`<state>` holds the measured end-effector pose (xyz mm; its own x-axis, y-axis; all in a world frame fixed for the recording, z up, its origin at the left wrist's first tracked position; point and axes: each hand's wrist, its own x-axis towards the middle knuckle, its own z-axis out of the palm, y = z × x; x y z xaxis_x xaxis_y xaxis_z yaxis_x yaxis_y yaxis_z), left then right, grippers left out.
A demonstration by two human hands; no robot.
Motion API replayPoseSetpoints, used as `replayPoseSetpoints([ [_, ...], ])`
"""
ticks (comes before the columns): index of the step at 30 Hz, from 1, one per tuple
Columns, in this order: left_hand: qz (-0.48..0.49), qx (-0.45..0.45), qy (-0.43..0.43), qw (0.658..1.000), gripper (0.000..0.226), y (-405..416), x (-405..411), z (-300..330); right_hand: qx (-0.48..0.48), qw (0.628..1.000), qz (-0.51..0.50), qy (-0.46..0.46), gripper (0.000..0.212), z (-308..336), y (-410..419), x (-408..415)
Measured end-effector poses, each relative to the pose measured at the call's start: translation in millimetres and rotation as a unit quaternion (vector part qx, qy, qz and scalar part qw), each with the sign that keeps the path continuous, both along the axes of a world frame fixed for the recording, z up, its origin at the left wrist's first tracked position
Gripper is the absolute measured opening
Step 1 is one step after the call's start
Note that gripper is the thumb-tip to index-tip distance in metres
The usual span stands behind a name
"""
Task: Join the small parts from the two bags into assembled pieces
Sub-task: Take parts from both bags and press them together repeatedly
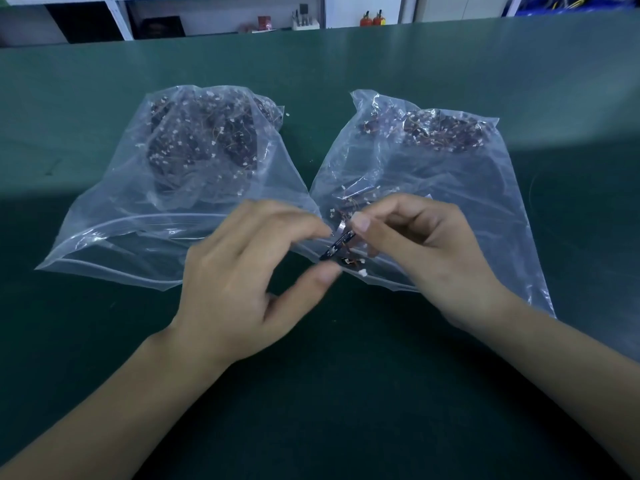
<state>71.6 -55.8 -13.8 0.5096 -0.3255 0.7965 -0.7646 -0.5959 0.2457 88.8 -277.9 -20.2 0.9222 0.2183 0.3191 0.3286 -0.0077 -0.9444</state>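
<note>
Bags (207, 161) (433, 161) hold dark parts; left hand (239, 271) and right hand (426, 244) apparently pinch one small part (337, 245).

Legible text, labels, brands, numbers, signs: none. The two clear plastic bags, left bag (166, 188) and right bag (450, 188), carry no readable print. The small dark parts inside them are too small to show any marking. The items on the far shelf (221, 15) are too blurred to read.
</note>
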Motion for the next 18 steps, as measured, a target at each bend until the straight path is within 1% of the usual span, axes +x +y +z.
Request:
replayPoseSetpoints([
  [1,0.017,0.006,0.031,0.999,0.022,3.1,2.2,-4.3,0.009,1.0,-0.003,0.0,0.013,0.6,-0.2,0.3],
  [4,0.046,0.038,0.065,0.996,0.028,3.7,4.3,-7.3,0.023,1.0,0.004,-0.004,0.011,1.7,0.2,0.4],
  [9,0.04,0.061,0.057,0.996,0.034,1.1,5.7,-11.2,0.019,0.999,0.027,-0.013,0.01,3.4,2.7,-3.3],
  [11,0.031,0.048,0.055,0.997,0.033,0.8,5.3,-12.9,0.004,1.0,0.018,-0.014,0.012,4.5,3.1,-4.7],
  [18,0.021,0.0,0.089,0.996,0.028,0.3,2.3,-11.6,-0.085,0.995,-0.014,-0.043,0.015,3.3,2.2,-6.3],
])
